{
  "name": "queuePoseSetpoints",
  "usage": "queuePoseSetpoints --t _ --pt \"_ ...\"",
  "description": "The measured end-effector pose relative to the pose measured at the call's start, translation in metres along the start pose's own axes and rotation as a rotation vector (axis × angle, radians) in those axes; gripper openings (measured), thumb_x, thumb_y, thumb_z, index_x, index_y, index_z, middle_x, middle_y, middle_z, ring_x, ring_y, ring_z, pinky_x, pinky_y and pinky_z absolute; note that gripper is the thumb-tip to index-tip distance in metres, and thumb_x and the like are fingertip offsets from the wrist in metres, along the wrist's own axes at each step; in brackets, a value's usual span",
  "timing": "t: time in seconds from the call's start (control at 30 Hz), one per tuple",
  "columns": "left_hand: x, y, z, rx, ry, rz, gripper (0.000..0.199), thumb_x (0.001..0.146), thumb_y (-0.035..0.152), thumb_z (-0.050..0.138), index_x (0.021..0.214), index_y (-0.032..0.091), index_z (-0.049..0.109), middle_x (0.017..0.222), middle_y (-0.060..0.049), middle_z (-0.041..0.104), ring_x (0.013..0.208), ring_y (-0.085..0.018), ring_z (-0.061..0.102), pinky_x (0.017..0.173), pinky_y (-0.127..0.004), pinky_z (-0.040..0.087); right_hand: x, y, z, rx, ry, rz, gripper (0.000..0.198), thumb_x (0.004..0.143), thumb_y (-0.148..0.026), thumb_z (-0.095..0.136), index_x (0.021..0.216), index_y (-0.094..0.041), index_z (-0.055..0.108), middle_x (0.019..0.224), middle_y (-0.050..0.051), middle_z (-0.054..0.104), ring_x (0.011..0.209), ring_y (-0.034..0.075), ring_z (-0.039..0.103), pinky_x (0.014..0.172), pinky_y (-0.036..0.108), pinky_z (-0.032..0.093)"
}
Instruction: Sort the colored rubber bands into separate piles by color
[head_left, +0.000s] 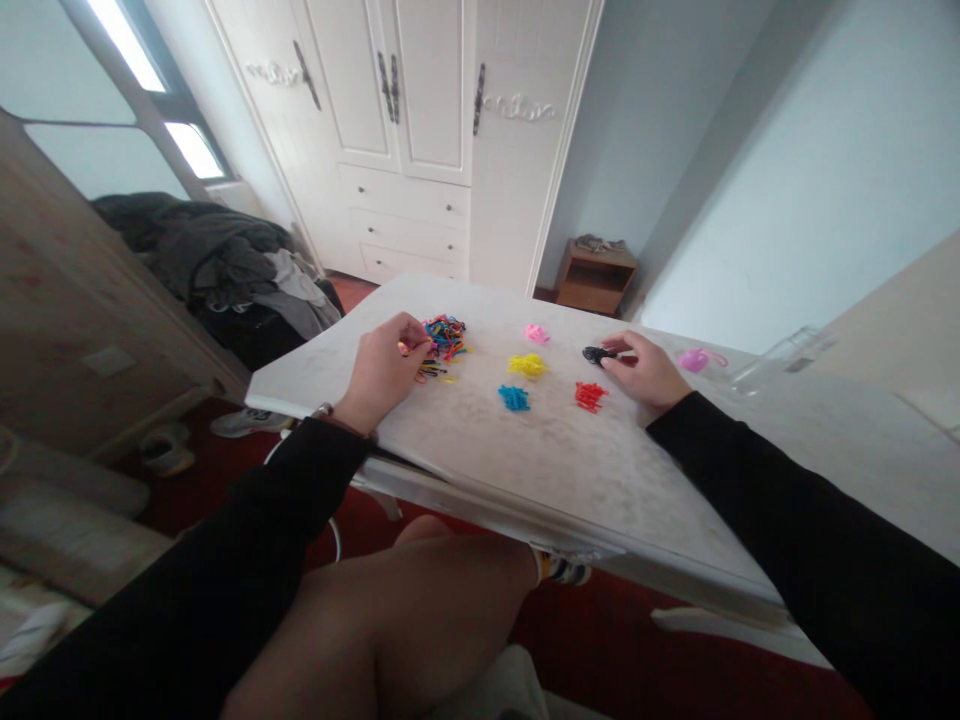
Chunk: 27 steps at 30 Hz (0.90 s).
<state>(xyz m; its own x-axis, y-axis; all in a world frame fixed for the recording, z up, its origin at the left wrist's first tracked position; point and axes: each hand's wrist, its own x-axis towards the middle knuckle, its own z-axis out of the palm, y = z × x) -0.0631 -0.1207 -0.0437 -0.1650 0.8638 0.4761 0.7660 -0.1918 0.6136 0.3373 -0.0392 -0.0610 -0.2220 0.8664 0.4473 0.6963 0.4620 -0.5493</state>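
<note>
Small elastic hair ties lie in heaps on a white table. At the left is a mixed-colour heap (448, 335); my left hand (384, 372) is beside it, thumb and fingers pinched on a few hair ties (406, 348) with pink and yellow showing. My right hand (643, 370) reaches the black heap (595, 355), its fingertips closed on the near edge of the black hair ties. Between my hands lie separate heaps of pink (536, 333), yellow (528, 365), blue (514, 398) and red (591, 396) hair ties.
On the right of the table (480, 440) are a purple item with a loop (699, 360) and a clear, bottle-like container (784, 358) on its side. A white wardrobe (435, 120) stands behind, with piled clothes (225, 255) at left and a small wooden cabinet (597, 275).
</note>
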Motion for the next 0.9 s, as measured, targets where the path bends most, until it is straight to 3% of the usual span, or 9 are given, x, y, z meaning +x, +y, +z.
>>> queuePoseSetpoints --t 0.2,0.4,0.67,0.9 --pt "0.0006 -0.0003 0.0028 -0.03 -0.026 -0.016 0.019 0.083 0.018 0.072 0.101 0.018 0.079 0.096 -0.006 0.084 0.093 -0.024 0.078 0.087 -0.034 0.058 0.0005 -0.001 0.0003 0.004 0.002 0.013 0.028 0.079 -0.031 0.069 0.105 -0.022 0.07 0.11 0.012 0.078 0.101 0.029 0.074 0.087 0.048 0.062" --pt "0.0024 -0.0014 0.0069 0.007 -0.072 -0.03 0.021 0.084 0.014 0.07 0.104 0.017 0.077 0.09 -0.005 0.08 0.073 -0.019 0.072 0.073 -0.03 0.055 0.0 -0.0037 -0.0003 0.009 0.011 0.021 0.029 0.079 -0.03 0.069 0.106 -0.023 0.069 0.111 0.012 0.079 0.1 0.029 0.075 0.085 0.048 0.063" --pt "0.0009 -0.0072 0.0096 -0.033 -0.05 0.045 0.023 0.087 0.011 0.066 0.108 0.021 0.069 0.091 -0.005 0.074 0.085 -0.022 0.069 0.074 -0.03 0.055 0.0001 0.0014 0.0009 -0.006 0.03 0.01 0.029 0.08 -0.033 0.068 0.107 -0.022 0.07 0.108 0.011 0.078 0.098 0.029 0.074 0.082 0.047 0.062" --pt "-0.002 -0.0018 0.0075 -0.15 -0.025 0.07 0.02 0.088 0.012 0.065 0.105 0.021 0.066 0.089 -0.002 0.072 0.073 -0.017 0.066 0.064 -0.027 0.055 0.0008 -0.0013 -0.0025 -0.169 0.15 -0.12 0.021 0.081 -0.033 0.067 0.1 -0.024 0.072 0.11 0.013 0.076 0.112 0.036 0.067 0.09 0.055 0.058"
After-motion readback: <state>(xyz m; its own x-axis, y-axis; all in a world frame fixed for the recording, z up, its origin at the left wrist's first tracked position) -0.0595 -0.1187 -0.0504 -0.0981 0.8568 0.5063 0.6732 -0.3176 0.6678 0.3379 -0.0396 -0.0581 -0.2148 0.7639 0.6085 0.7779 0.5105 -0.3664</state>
